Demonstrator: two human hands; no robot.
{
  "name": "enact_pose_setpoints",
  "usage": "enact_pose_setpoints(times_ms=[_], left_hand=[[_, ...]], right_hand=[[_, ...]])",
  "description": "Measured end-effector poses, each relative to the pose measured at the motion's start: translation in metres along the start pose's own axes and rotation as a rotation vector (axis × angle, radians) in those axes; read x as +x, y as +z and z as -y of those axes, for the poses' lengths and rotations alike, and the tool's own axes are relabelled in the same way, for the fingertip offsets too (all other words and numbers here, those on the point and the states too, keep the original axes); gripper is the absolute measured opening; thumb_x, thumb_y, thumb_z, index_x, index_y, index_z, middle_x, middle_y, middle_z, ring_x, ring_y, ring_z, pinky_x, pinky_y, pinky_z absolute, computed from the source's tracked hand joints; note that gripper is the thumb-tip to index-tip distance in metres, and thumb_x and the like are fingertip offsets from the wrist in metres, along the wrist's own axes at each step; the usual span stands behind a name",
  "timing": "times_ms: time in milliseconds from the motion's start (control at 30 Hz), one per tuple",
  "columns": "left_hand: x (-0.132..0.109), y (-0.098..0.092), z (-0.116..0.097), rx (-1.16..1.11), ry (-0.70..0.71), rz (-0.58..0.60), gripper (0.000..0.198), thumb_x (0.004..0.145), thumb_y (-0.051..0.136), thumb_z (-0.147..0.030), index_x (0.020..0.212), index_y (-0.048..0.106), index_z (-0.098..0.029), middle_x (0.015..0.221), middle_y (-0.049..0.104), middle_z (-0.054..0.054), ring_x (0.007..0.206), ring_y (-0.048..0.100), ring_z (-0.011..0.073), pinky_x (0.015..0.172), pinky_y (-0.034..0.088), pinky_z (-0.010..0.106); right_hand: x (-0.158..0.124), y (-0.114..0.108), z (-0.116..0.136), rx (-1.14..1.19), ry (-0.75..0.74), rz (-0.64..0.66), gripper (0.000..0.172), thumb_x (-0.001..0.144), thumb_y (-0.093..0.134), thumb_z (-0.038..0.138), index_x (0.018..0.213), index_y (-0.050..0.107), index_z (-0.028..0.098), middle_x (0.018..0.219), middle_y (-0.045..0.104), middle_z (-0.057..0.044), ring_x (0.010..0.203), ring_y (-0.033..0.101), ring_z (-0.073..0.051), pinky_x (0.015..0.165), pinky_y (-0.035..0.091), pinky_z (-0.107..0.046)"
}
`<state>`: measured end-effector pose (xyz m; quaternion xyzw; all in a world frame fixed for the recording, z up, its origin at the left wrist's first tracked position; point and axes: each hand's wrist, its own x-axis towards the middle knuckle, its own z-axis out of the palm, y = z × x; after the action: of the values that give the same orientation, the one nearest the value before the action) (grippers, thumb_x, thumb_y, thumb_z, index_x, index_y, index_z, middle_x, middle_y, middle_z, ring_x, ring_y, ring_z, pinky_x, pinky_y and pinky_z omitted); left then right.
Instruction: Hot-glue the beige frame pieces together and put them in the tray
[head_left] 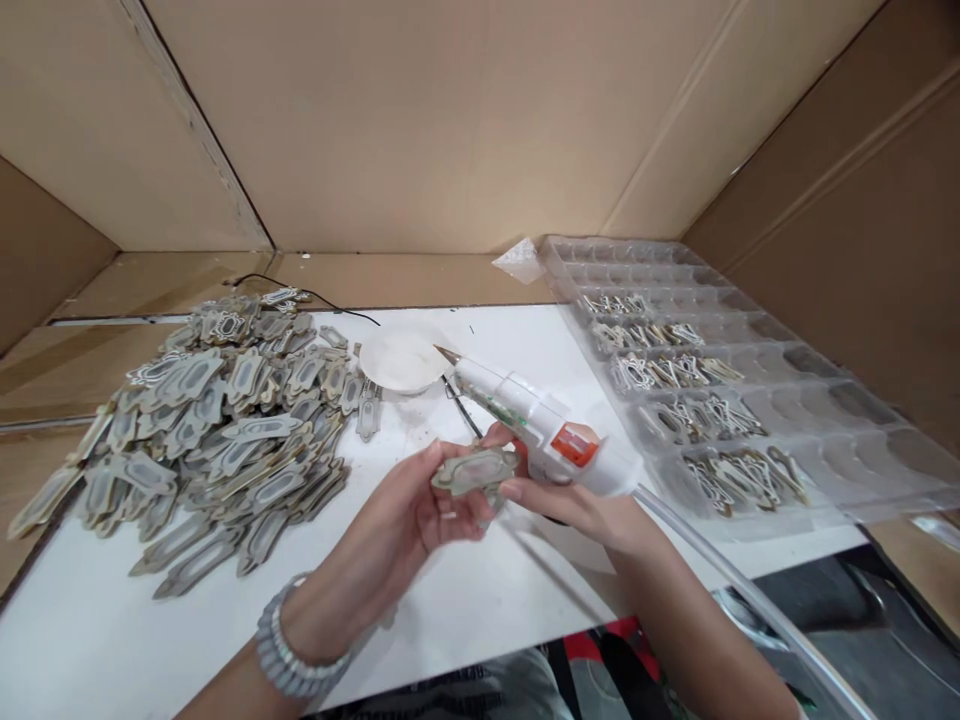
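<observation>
My left hand (pixel 405 520) holds a flat grey-and-tan ornamental piece (pixel 474 470) between thumb and fingers, above the white tabletop (pixel 480 600). My right hand (pixel 581 505) touches the piece's right end with its fingertips, and a white glue gun (pixel 525 415) with an orange trigger rests across that hand, nozzle pointing up-left. How firmly the right hand grips the gun is hidden. A bead bracelet (pixel 289 650) circles my left wrist.
A big heap of similar flat pieces (pixel 217 420) lies at the left. A white round dish (pixel 403 360) sits behind the nozzle. A clear compartment tray (pixel 712 400) with several metal frames stands at the right. Cardboard walls (pixel 420 120) enclose the table.
</observation>
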<state>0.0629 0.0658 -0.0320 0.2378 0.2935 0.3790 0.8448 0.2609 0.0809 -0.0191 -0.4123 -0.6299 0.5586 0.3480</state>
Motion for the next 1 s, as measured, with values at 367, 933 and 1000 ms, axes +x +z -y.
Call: enact_pose_setpoints(times_ms=[367, 933, 1000], left_hand=[[-0.004, -0.001, 0.004, -0.564, -0.358, 0.226, 0.022, 0.087, 0.075, -0.024, 0.097, 0.074, -0.005, 0.085, 0.08, 0.01, 0.067, 0.075, 0.013, 0.078, 0.063, 0.027], [-0.013, -0.026, -0.039, 0.294, 0.607, -0.314, 0.035, 0.069, 0.09, -0.036, 0.1, 0.079, -0.026, 0.098, 0.079, 0.003, 0.094, 0.075, 0.019, 0.087, 0.063, 0.026], [-0.016, -0.027, -0.044, 0.386, 0.765, -0.405, 0.033, 0.07, 0.089, -0.038, 0.1, 0.078, -0.029, 0.101, 0.079, 0.001, 0.099, 0.074, 0.0202, 0.093, 0.062, 0.03]], right_hand=[[0.0, 0.004, 0.003, 0.029, -0.058, 0.073, 0.036, 0.08, 0.074, 0.055, 0.094, 0.069, 0.022, 0.078, 0.064, -0.002, 0.064, 0.059, -0.015, 0.056, 0.056, -0.029], [-0.005, -0.007, 0.002, -0.035, -0.105, -0.086, 0.022, 0.085, 0.072, 0.037, 0.101, 0.069, 0.022, 0.071, 0.058, 0.002, 0.057, 0.052, -0.012, 0.054, 0.048, -0.027], [-0.004, -0.007, 0.003, -0.018, -0.127, -0.003, 0.019, 0.085, 0.072, 0.035, 0.098, 0.069, 0.021, 0.084, 0.065, -0.002, 0.064, 0.059, -0.013, 0.058, 0.053, -0.028]])
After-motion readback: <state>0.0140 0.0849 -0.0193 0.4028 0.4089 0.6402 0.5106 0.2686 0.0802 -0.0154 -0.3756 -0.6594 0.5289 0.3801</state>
